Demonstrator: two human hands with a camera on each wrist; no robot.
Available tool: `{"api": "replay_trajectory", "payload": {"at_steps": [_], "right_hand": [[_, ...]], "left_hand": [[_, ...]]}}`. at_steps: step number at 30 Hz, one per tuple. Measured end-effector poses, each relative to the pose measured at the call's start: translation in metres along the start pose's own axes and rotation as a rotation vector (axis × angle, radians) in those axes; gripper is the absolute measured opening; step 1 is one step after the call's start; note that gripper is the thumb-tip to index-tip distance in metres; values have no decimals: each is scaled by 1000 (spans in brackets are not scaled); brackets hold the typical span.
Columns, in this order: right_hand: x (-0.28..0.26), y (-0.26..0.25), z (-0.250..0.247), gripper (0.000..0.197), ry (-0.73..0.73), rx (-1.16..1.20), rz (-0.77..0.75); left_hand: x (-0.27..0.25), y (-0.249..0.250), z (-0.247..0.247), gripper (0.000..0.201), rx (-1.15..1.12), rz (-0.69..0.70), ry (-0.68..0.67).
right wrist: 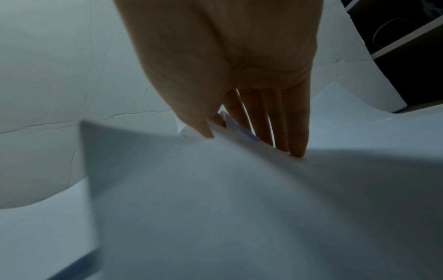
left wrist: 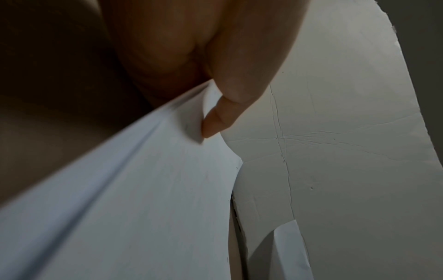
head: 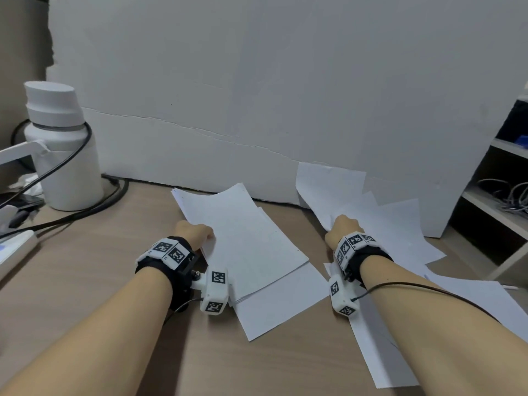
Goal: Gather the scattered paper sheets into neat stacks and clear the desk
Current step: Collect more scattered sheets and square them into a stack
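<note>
A stack of white sheets (head: 245, 238) lies askew on the wooden desk (head: 114, 281), over one loose sheet (head: 280, 304). My left hand (head: 200, 232) grips the stack's left edge; in the left wrist view the thumb (left wrist: 215, 121) presses on the top sheet (left wrist: 143, 199), and the fingers beneath are hidden. On the right, scattered sheets (head: 400, 224) overlap, one curling up against the board. My right hand (head: 341, 225) rests on them. In the right wrist view its thumb and straight fingers (right wrist: 297, 136) pinch the edge of a lifted sheet (right wrist: 215, 189).
A white foam board (head: 257, 95) stands along the back of the desk. A white bottle (head: 63, 155) and black cables (head: 85, 207) sit at the left, with a power strip (head: 14, 247) nearer. A shelf unit (head: 500, 201) holding cables stands to the right.
</note>
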State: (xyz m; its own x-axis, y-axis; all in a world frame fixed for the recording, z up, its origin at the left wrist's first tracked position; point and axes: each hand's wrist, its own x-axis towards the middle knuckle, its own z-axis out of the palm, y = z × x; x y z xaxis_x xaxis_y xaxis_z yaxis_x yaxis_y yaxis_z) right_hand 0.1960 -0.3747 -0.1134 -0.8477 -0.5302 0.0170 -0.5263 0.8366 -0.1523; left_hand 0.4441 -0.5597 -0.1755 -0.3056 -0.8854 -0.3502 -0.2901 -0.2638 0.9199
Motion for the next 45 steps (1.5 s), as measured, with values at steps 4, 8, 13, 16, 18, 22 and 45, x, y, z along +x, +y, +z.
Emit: {"api": "replay_trajectory", "payload": {"at_steps": [4, 8, 13, 16, 18, 22, 45], "right_hand": [[-1, 7, -8, 19, 101, 93, 26], [-4, 13, -26, 6, 210, 218, 94], [-16, 16, -52, 7, 292, 337, 185], [-22, 14, -67, 2, 335, 437, 204], [-24, 10, -80, 15, 361, 541, 192], [-35, -2, -115, 10, 433, 751, 33], [-46, 50, -16, 54, 27, 1409, 464]], "left_hand": [[-1, 1, -1, 26, 19, -9, -6], [-5, 3, 0, 33, 36, -20, -16], [-12, 8, -1, 36, 12, -44, -25], [-15, 7, 4, 28, -73, -52, -66], [-22, 7, 11, 24, -148, -47, -101], [-31, 13, 25, 26, -176, 5, -141], [-53, -3, 17, 15, -420, -189, -308]]}}
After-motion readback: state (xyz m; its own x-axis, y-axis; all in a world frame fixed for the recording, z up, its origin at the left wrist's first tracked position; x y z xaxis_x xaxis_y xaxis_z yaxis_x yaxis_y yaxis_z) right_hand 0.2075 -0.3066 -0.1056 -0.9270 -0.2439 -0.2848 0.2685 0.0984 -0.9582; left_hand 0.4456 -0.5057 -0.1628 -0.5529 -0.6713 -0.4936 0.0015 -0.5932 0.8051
